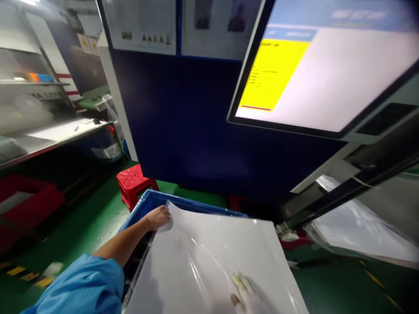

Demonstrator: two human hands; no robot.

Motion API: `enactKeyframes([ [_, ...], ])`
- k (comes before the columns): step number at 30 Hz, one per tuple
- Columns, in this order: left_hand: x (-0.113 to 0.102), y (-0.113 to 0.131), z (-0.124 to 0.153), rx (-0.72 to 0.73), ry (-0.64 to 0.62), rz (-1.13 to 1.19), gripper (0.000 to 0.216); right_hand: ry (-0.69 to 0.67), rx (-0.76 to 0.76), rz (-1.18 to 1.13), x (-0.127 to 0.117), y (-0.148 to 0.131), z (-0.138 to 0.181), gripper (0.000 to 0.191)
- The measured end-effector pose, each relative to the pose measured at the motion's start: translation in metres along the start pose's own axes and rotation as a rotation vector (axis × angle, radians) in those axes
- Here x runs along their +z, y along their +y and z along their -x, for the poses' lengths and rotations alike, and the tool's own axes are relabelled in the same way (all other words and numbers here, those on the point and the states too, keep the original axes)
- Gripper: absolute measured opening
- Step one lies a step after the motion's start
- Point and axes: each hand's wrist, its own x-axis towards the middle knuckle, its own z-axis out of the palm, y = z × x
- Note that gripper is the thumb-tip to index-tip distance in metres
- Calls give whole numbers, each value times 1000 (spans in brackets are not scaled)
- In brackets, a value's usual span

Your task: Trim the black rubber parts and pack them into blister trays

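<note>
A large white sheet (209, 248) with glossy, creased plastic film over it lies across a blue crate (193, 204). At the sheet's far left corner, my left hand (159, 217) is closed, its fingers pinching the edge beside the crate's rim. My right hand (247, 294) rests on the sheet near the bottom of the view, fingers stretched out and apart. It looks pale and partly blurred, with yellowish coverings on the fingertips. Most of the crate's inside is hidden beneath the sheet.
A red stool (132, 181) stands behind the crate on the green floor. Ahead rises a dark blue machine panel (196, 126), with a large lit screen (314, 69) at upper right. A workbench (59, 135) is on the left; wrapped sheets (369, 231) lie at right.
</note>
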Motion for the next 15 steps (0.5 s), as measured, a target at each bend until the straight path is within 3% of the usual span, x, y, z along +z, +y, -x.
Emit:
enactKeyframes([
  [3, 17, -48, 29, -88, -29, 24, 20, -232, 64, 118, 35, -53, -17, 50],
  [6, 35, -57, 52, -224, -2, 21, 29, -423, 105, 165, 63, -94, -21, 57],
  [10, 75, -10, 88, -372, 56, 19, 45, -517, 94, 172, 85, -123, -29, 59],
  [13, 116, 31, 119, -440, 161, 19, 49, -428, 128, 211, 83, -123, -44, 51],
  [15, 140, 46, 134, -564, 212, 21, 48, -343, 131, 248, 79, -114, -62, 50],
])
